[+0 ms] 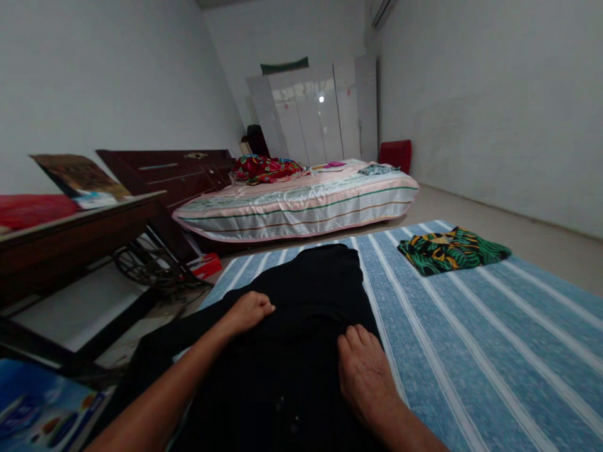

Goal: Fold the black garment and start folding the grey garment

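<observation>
A black garment (pixel 311 282) lies spread over a blue-and-white striped sheet (pixel 471 339). Two small shiny round spots, perhaps buttons, show low on its front. My left hand (pixel 253 310) rests on the middle of the cloth with its fingers curled in, pinching the fabric. At the garment's right edge, my right hand (pixel 363 370) has its fingers closed over the cloth. To the right, apart from both hands, sits a folded green, black and yellow patterned garment (pixel 455 250). The near end of the black garment runs out of view.
Beyond the sheet stands a larger bed (pixel 301 204) with a red floral quilt (pixel 268 168). A wooden sewing-machine table (pixel 94 232) is on the left, with a blue box (pixel 42 408) below it. A white wardrobe (pixel 311 116) and a red chair-like object (pixel 396 155) are farther back.
</observation>
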`<state>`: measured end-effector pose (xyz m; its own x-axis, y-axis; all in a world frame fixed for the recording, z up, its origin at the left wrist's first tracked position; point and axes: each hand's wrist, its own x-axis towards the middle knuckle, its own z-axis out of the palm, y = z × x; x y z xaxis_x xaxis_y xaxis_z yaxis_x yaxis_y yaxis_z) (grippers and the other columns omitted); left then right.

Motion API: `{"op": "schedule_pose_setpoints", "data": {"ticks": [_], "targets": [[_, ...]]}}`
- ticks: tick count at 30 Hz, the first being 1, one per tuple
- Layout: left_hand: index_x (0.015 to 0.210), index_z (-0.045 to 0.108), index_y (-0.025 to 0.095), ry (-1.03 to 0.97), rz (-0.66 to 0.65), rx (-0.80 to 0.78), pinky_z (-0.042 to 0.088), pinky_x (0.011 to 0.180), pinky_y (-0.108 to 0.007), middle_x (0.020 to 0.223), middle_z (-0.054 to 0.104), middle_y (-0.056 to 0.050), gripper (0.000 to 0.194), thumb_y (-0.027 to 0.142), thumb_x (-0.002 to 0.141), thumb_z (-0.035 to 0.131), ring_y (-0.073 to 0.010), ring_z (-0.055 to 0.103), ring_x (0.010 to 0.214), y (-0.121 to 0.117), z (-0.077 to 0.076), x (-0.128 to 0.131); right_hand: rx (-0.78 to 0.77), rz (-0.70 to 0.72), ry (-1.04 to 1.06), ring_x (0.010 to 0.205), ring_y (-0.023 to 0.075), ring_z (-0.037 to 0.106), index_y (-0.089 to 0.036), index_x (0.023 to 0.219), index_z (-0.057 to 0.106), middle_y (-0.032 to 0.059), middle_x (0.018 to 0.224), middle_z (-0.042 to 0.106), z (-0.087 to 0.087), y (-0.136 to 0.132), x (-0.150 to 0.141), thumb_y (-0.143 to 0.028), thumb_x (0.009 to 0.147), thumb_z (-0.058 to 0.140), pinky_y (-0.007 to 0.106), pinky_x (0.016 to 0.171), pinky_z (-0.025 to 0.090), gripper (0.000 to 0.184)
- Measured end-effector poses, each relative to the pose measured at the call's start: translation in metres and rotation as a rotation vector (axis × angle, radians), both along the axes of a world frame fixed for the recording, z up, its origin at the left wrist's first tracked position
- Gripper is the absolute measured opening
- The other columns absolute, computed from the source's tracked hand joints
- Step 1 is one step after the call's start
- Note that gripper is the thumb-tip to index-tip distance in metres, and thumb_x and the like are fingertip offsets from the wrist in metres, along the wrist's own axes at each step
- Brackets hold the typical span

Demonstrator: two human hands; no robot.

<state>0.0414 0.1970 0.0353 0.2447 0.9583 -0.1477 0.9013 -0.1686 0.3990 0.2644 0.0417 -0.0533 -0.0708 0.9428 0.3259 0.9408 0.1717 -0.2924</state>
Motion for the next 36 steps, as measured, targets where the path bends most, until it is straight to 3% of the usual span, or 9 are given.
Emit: {"op": "schedule_pose_setpoints", "data": {"ticks": [3, 6, 10, 14, 18, 21, 24, 30, 36], "targets": [[0.049, 0.056, 0.020, 0.226, -0.038, 0.019, 0.033, 0.055, -0.024, 0.055, 0.055, 0.001, 0.022, 0.033, 0.067, 0.059, -0.0157, 0.054, 0.059, 0.008, -0.001, 0.013, 0.008, -0.003, -0.013, 0.099, 0.0267, 0.047, -0.015, 0.094, 0.063, 0.0121, 0.102, 0.058, -0.001, 0.000, -0.001, -0.009, 0.076, 0.052, 0.038, 0.088, 0.035, 0.022], [0.066, 0.064, 0.021, 0.316, -0.049, 0.127, 0.037, 0.061, -0.026, 0.072, 0.064, -0.003, 0.015, 0.034, 0.071, 0.060, -0.0196, 0.060, 0.071, 0.018, 0.005, 0.043, 0.005, 0.006, -0.035, 0.099, 0.0269, 0.047, -0.015, 0.094, 0.063, 0.0121, 0.101, 0.058, -0.003, 0.001, 0.000, -0.009, 0.076, 0.051, 0.038, 0.088, 0.036, 0.022], [0.080, 0.068, 0.020, 0.171, -0.265, 0.195, 0.041, 0.069, -0.026, 0.080, 0.068, -0.004, 0.016, 0.032, 0.076, 0.058, -0.0198, 0.062, 0.079, 0.039, -0.002, 0.106, 0.004, 0.009, -0.053, 0.101, 0.0277, 0.047, -0.014, 0.097, 0.063, 0.0126, 0.103, 0.059, -0.007, 0.003, 0.000, -0.008, 0.077, 0.049, 0.039, 0.089, 0.036, 0.025], [0.088, 0.069, 0.018, 0.067, -0.243, 0.207, 0.042, 0.074, -0.024, 0.092, 0.069, -0.006, 0.020, 0.030, 0.075, 0.061, -0.0199, 0.061, 0.089, 0.069, -0.021, 0.168, -0.002, 0.007, -0.048, 0.104, 0.0280, 0.047, -0.013, 0.100, 0.063, 0.0133, 0.107, 0.059, -0.006, 0.002, 0.000, -0.008, 0.076, 0.049, 0.039, 0.090, 0.036, 0.028], [0.080, 0.070, 0.016, 0.018, -0.171, 0.162, 0.044, 0.067, -0.024, 0.084, 0.069, -0.006, 0.029, 0.043, 0.070, 0.066, -0.0202, 0.063, 0.083, 0.096, -0.036, 0.205, -0.016, -0.002, -0.051, 0.106, 0.0295, 0.047, -0.011, 0.103, 0.063, 0.0150, 0.109, 0.059, -0.002, 0.000, -0.001, -0.012, 0.074, 0.053, 0.040, 0.092, 0.035, 0.030], [0.072, 0.070, 0.015, -0.024, -0.133, 0.121, 0.044, 0.064, -0.024, 0.077, 0.068, -0.006, 0.032, 0.046, 0.062, 0.072, -0.0207, 0.063, 0.080, 0.108, -0.043, 0.221, -0.015, 0.003, -0.057, 0.104, 0.0299, 0.048, -0.010, 0.102, 0.063, 0.0154, 0.108, 0.059, 0.001, -0.001, -0.002, -0.015, 0.075, 0.053, 0.041, 0.091, 0.036, 0.029], [0.070, 0.070, 0.014, -0.085, -0.121, 0.097, 0.044, 0.065, -0.023, 0.074, 0.068, -0.005, 0.023, 0.034, 0.059, 0.075, -0.0199, 0.063, 0.079, 0.114, -0.045, 0.232, 0.000, 0.010, -0.072, 0.105, 0.0308, 0.048, -0.009, 0.102, 0.063, 0.0161, 0.108, 0.059, 0.001, -0.001, -0.002, -0.016, 0.075, 0.053, 0.042, 0.092, 0.036, 0.030], [0.087, 0.071, 0.012, -0.250, -0.102, 0.110, 0.046, 0.062, -0.024, 0.076, 0.069, -0.003, 0.020, 0.025, 0.075, 0.061, -0.0160, 0.062, 0.071, 0.117, -0.048, 0.231, 0.007, 0.010, -0.068, 0.103, 0.0307, 0.049, -0.010, 0.101, 0.063, 0.0162, 0.107, 0.059, 0.000, 0.000, -0.001, -0.015, 0.075, 0.052, 0.042, 0.089, 0.038, 0.029], [0.077, 0.072, 0.011, -0.245, -0.107, 0.181, 0.045, 0.065, -0.025, 0.071, 0.067, -0.005, 0.022, 0.027, 0.079, 0.057, -0.0172, 0.060, 0.071, 0.123, -0.058, 0.225, 0.051, -0.005, -0.090, 0.105, 0.0314, 0.049, -0.009, 0.103, 0.063, 0.0175, 0.109, 0.059, 0.003, -0.003, -0.002, -0.014, 0.076, 0.052, 0.042, 0.090, 0.039, 0.030]]}}
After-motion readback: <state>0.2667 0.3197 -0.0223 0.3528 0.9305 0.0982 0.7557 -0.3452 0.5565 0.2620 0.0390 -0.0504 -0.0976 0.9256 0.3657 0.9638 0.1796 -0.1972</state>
